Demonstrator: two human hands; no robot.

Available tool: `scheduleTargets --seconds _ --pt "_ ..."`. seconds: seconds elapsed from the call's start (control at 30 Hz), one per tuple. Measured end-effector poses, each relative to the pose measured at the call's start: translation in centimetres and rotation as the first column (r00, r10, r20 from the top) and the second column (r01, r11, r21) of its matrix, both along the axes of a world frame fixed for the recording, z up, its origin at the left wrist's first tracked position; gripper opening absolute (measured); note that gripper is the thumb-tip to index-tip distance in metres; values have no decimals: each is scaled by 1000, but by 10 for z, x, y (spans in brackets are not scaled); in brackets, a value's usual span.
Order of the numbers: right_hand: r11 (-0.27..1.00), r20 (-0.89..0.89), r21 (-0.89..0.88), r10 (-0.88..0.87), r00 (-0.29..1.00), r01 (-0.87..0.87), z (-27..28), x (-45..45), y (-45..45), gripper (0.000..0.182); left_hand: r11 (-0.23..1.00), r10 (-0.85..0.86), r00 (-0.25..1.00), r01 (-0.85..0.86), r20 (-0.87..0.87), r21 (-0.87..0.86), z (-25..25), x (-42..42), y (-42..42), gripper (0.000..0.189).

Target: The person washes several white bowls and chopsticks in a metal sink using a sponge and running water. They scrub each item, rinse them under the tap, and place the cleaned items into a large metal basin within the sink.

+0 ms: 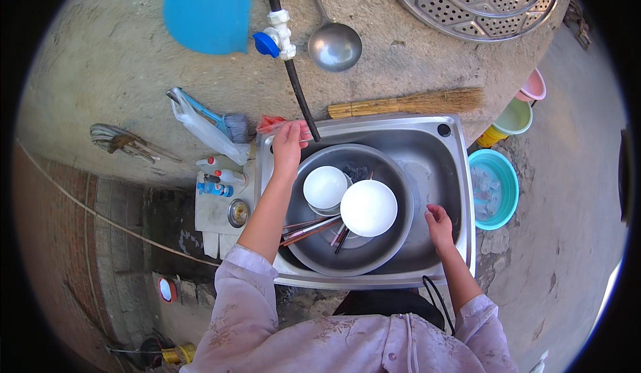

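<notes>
My left hand is at the sink's back left corner, close beside the lower end of a black hose. Its fingers are loosely curled, and I see nothing held in them. Over the right side of the stainless steel sink, my right hand hangs with thumb and fingers apart. Between the hands, a grey metal basin stands in the sink. Inside it are a white bowl stacked on other dishes, a larger white bowl, several chopsticks and a dark scouring pad.
A straw whisk lies behind the sink. Above hang a blue-handled valve, a steel ladle, a blue dustpan and perforated steamer racks. Bottles stand left; a turquoise basin sits right.
</notes>
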State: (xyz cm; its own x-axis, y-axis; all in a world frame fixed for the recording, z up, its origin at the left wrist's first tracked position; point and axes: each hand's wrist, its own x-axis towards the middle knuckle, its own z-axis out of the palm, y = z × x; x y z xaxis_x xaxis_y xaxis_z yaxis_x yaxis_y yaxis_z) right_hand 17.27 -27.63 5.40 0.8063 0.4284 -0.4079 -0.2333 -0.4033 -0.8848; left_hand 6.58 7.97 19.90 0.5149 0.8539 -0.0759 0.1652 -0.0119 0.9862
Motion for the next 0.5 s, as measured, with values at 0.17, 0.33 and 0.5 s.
scheduleTargets --seconds 0.17,0.33,0.5 --pt "975 -68 218 -29 997 43 25 10 18 18 999 -27 999 25 33 48 -6 -12 -8 17" --pt "981 -104 168 114 988 -96 34 4 33 17 849 52 829 257 -558 462 -67 -56 4 25" --pt "895 350 -263 436 829 -359 46 -5 65 25 796 116 595 423 -796 432 -96 -80 -25 30"
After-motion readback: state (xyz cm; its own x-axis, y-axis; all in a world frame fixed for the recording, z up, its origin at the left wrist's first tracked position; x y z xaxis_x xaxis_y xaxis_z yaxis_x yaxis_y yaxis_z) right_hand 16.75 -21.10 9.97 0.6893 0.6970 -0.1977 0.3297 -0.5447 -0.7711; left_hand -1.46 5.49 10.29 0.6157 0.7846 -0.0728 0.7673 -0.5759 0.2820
